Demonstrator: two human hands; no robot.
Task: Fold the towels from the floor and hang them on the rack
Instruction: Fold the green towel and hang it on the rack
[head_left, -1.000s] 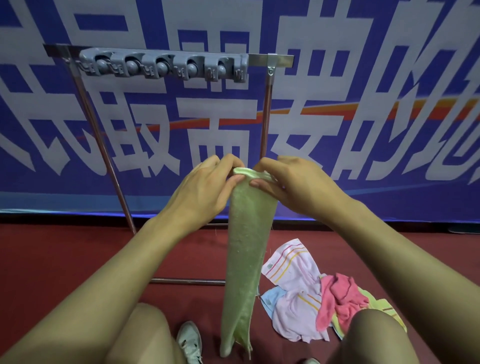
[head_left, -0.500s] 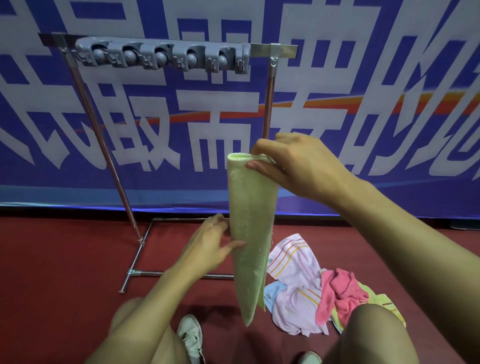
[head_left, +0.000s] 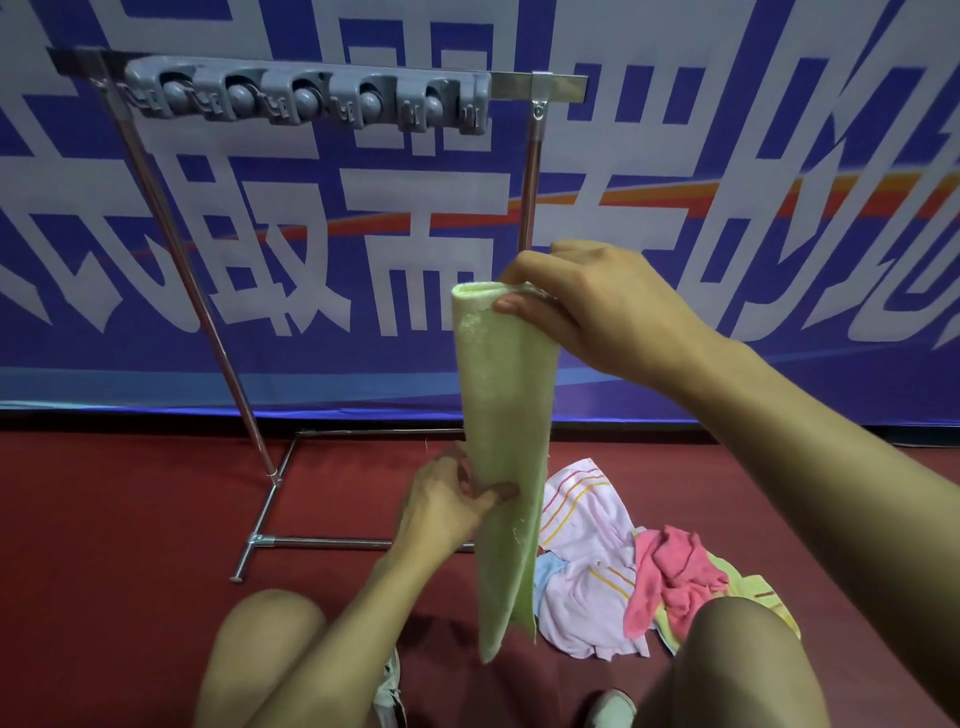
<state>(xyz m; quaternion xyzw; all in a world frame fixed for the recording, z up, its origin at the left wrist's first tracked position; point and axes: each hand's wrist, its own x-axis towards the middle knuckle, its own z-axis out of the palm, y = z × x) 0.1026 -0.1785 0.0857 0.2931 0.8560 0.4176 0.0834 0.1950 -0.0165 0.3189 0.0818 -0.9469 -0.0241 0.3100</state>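
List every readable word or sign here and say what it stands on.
"最需": white characters on the blue banner, tops cropped, partly behind the rack.
"的": same banner, beyond the right hand.
Other banner characters: cut off or hidden, unreadable.
Green towel, rack: no text.

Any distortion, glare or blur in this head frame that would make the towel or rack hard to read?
Head view: wide-angle bending bows the rack posts and the banner; light is dim and even, no glare; the green towel and both hands, left hand and right hand, are fairly sharp.
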